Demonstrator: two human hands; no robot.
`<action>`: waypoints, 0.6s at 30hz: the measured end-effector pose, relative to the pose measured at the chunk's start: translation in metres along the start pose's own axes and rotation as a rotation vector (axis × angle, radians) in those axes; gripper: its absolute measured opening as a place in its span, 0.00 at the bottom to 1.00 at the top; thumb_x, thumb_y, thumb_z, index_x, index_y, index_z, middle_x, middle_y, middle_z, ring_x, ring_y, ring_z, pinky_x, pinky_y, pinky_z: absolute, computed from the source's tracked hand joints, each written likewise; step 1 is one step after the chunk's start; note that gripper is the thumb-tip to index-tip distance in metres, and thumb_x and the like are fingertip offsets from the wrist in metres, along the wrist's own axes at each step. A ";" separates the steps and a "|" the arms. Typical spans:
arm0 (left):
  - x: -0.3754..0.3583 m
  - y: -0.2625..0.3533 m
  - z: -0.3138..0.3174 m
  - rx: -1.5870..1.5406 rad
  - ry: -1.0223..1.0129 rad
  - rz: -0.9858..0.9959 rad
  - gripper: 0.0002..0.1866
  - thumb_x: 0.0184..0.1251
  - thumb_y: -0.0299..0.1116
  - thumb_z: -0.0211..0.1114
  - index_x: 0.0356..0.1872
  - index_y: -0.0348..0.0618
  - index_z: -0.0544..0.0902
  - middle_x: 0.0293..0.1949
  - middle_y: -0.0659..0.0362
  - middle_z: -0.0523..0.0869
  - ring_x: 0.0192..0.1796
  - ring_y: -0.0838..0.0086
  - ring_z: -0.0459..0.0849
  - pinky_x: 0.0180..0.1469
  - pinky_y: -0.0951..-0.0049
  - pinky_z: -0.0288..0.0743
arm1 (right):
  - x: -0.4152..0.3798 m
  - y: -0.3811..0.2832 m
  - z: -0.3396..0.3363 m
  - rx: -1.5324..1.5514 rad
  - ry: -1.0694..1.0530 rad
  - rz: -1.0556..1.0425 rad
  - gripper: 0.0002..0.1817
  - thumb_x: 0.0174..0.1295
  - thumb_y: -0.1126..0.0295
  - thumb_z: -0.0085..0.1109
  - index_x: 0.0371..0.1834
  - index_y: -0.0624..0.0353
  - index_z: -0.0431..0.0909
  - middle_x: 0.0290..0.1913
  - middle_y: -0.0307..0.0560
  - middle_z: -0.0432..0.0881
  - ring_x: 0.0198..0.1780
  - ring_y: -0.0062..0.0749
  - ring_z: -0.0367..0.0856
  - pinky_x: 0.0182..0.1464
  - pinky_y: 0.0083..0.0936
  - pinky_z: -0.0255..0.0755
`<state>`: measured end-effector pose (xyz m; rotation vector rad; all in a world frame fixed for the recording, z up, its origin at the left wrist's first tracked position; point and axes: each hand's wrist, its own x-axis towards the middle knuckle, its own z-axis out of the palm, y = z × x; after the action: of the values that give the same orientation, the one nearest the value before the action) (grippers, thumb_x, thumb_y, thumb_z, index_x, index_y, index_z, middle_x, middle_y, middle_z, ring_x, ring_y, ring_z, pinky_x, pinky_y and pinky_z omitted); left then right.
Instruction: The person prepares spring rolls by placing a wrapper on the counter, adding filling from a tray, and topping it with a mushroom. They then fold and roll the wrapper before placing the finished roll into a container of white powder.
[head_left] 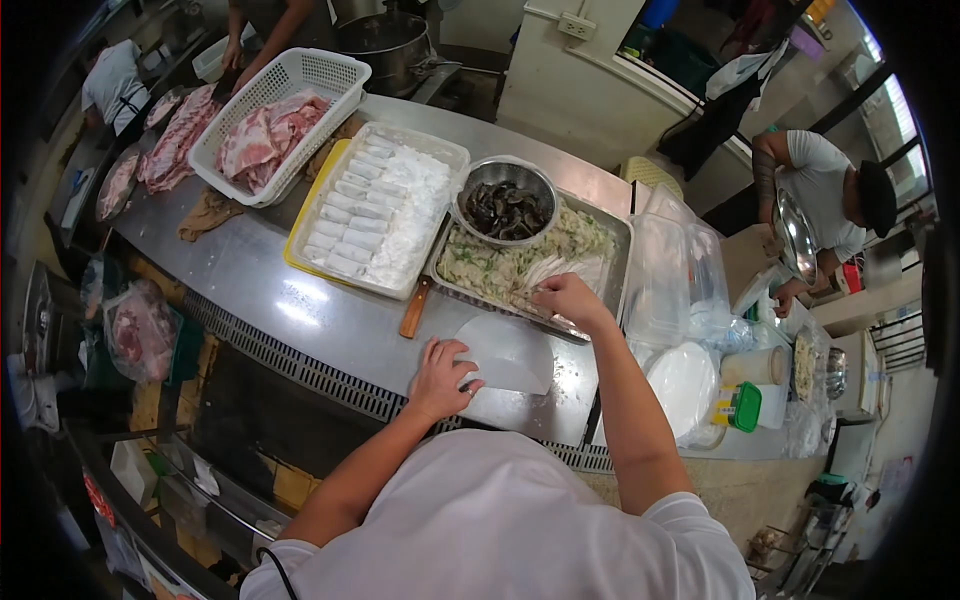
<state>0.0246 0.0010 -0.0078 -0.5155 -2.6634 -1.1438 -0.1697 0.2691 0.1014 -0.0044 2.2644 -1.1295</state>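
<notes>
The sheet (518, 355) is translucent white, the filling (470, 262) cream flecked with green, the rolls (363, 222) white. The knife handle (414, 310) is orange-brown, the plastic tray (317, 198) yellow, the lid (745, 407) green, the basket (318, 68) white with gridded holes.

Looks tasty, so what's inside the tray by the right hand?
The tray holds pale, green-flecked mixture and whitish strips. The metal bowl and right hand hide what's beneath them.

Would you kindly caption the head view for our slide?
Left hand at a thin white sheet on the shiny steel counter, right hand over a rectangular metal tray of chopped food.
</notes>
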 end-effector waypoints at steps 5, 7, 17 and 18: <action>-0.001 -0.008 -0.002 0.000 -0.051 -0.003 0.14 0.62 0.35 0.81 0.48 0.48 0.91 0.59 0.54 0.84 0.70 0.53 0.80 0.82 0.35 0.61 | -0.032 0.026 0.027 0.479 -0.105 -0.006 0.11 0.73 0.71 0.68 0.46 0.69 0.93 0.39 0.43 0.91 0.43 0.36 0.89 0.50 0.33 0.83; 0.001 -0.011 -0.003 -0.050 -0.056 -0.015 0.16 0.63 0.33 0.80 0.50 0.45 0.90 0.60 0.53 0.84 0.70 0.53 0.80 0.82 0.39 0.63 | -0.056 0.023 0.053 0.305 -0.081 -0.037 0.10 0.74 0.72 0.66 0.45 0.68 0.93 0.41 0.47 0.92 0.44 0.41 0.91 0.52 0.34 0.83; 0.001 -0.011 -0.009 -0.021 -0.050 0.012 0.19 0.63 0.32 0.80 0.53 0.41 0.88 0.66 0.51 0.84 0.74 0.52 0.79 0.82 0.45 0.66 | -0.087 0.041 0.157 -0.434 0.220 -0.604 0.11 0.63 0.78 0.69 0.49 0.63 0.91 0.48 0.57 0.87 0.56 0.54 0.84 0.61 0.44 0.82; 0.000 -0.011 -0.010 -0.023 -0.051 0.013 0.18 0.63 0.32 0.80 0.53 0.41 0.89 0.66 0.51 0.85 0.74 0.52 0.79 0.82 0.45 0.66 | -0.093 0.042 0.155 -0.473 0.237 -0.613 0.13 0.63 0.78 0.69 0.50 0.62 0.91 0.49 0.56 0.87 0.56 0.54 0.84 0.61 0.44 0.82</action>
<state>0.0204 -0.0131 -0.0082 -0.5722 -2.6886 -1.1741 -0.0035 0.2072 0.0477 -0.8406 2.7902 -0.8675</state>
